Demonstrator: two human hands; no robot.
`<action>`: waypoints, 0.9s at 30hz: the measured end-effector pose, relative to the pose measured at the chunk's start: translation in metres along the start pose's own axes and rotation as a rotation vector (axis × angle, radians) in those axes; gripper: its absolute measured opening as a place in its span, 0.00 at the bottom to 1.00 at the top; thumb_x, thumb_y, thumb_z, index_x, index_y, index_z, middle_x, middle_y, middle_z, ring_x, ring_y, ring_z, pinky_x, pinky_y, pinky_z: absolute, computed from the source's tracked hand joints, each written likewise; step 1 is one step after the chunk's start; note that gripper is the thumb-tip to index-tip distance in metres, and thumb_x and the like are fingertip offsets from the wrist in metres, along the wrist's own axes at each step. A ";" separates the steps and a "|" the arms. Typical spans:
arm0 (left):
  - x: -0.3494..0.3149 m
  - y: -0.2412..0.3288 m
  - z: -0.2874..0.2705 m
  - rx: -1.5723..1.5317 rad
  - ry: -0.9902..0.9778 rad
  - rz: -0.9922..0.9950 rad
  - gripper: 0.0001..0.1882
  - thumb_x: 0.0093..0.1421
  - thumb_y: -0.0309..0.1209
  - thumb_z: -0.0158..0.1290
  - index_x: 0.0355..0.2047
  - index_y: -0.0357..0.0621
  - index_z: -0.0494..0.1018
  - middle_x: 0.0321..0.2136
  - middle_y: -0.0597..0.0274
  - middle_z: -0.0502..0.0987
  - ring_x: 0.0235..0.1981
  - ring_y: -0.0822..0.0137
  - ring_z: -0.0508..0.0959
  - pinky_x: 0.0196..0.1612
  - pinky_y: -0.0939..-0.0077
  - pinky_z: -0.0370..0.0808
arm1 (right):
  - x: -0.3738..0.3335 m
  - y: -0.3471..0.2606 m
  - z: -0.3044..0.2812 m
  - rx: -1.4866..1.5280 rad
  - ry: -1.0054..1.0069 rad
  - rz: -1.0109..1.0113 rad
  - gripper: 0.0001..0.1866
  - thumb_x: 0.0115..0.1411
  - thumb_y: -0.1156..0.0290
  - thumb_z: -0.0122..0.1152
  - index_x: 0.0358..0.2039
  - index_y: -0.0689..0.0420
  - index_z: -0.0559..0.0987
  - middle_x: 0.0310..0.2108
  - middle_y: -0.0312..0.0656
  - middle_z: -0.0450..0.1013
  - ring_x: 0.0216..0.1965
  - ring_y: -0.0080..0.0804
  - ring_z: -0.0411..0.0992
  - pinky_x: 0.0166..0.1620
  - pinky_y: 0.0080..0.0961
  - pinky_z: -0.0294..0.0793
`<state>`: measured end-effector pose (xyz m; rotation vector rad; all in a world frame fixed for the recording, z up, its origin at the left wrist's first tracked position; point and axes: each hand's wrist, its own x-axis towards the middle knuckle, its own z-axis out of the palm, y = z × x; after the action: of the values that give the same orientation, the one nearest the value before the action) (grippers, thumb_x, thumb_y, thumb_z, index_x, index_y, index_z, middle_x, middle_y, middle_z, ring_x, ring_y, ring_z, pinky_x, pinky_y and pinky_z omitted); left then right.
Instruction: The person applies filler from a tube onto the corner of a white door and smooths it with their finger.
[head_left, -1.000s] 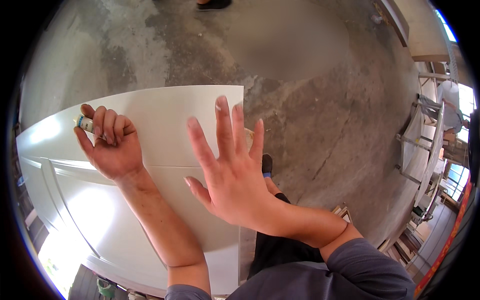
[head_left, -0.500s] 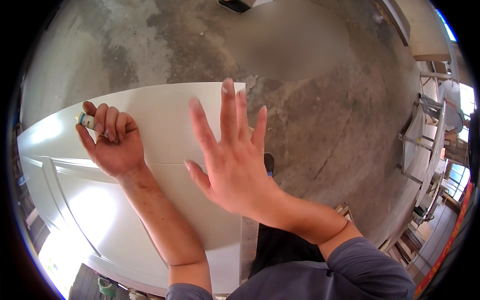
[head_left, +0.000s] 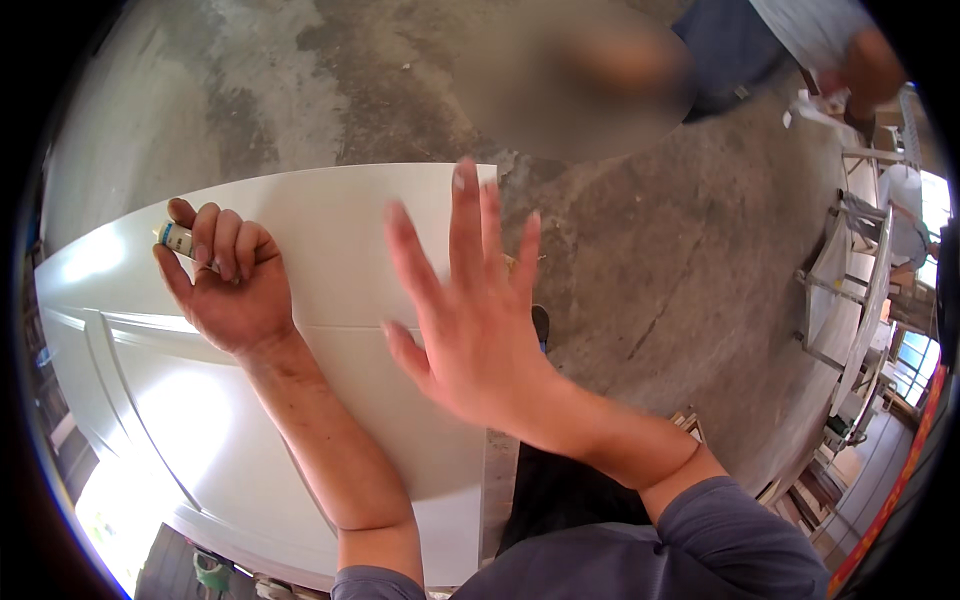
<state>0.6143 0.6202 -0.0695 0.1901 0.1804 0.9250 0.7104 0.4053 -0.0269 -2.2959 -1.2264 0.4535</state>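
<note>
My left hand [head_left: 238,272] is turned palm up over the white panelled door [head_left: 340,220], its fingers curled round a small pale tube [head_left: 175,239] with a printed band and a pointed yellowish tip. The rest of the tube is hidden in the grip. Nearer the door's right edge, my right hand [head_left: 475,320] hangs with its back up and fingers spread, holding nothing. Its fingertips are slightly smeared by motion. Whether the palm touches the door surface cannot be made out.
Stained concrete floor [head_left: 650,260] lies beyond and right of the door. At the upper right a person [head_left: 740,50] in dark and light clothing stands, partly blurred. A metal rack [head_left: 850,280] stands at the far right. Light glares off the door's left side.
A person has come into view at the upper right. My right hand has shifted slightly to the right, fingers still spread. The left hand with the tube has barely moved.
</note>
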 end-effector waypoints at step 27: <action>0.002 0.007 -0.010 0.012 -0.037 0.005 0.20 0.72 0.40 0.54 0.55 0.37 0.74 0.26 0.70 0.64 0.22 0.75 0.59 0.26 0.77 0.56 | -0.022 0.031 -0.009 0.054 -0.031 -0.332 0.52 0.61 0.50 0.69 0.78 0.53 0.52 0.78 0.69 0.39 0.78 0.72 0.41 0.74 0.71 0.41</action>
<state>0.6076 0.6265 -0.0777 0.2188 0.1518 0.9252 0.7238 0.3699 -0.0356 -1.9951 -1.5546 0.3958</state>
